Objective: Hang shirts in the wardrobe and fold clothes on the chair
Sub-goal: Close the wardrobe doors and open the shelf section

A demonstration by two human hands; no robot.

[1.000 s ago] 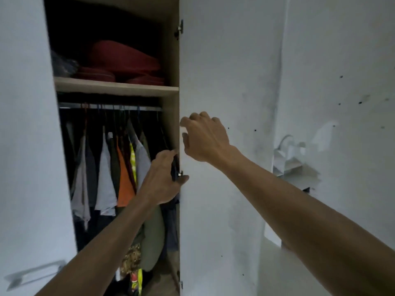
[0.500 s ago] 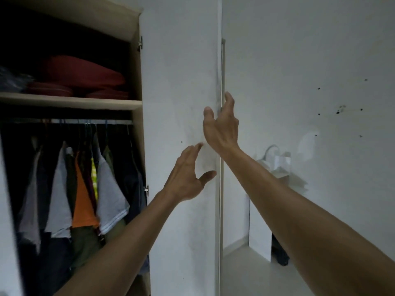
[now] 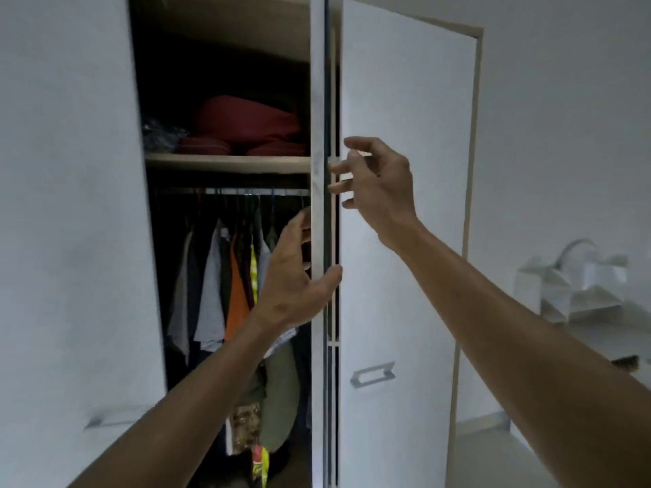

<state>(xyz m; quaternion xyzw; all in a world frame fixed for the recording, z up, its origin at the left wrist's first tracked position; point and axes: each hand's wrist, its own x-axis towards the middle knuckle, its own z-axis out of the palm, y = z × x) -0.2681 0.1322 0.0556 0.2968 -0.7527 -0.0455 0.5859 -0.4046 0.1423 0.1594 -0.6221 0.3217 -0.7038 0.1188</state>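
The wardrobe stands open in front of me. Inside, shirts [image 3: 211, 294] in white, orange and grey hang close together on a rail [image 3: 246, 191]. A white door [image 3: 318, 100] is turned edge-on towards me in the middle. My left hand [image 3: 299, 276] wraps around that edge, thumb on the right side and fingers behind it. My right hand [image 3: 377, 184] hovers just right of the same edge at shelf height, fingers spread and holding nothing. No chair is in view.
A shelf [image 3: 225, 163] above the rail carries dark red folded items [image 3: 246, 125]. A second white door [image 3: 405, 241] with a metal handle [image 3: 371, 375] stands on the right, another door panel [image 3: 70, 241] on the left. At far right, white paper organisers [image 3: 570, 283] sit on a white surface.
The middle door has swung from facing me flat to edge-on. My left hand went from pressing its face to wrapping its edge; my right hand came off the far edge and spread.
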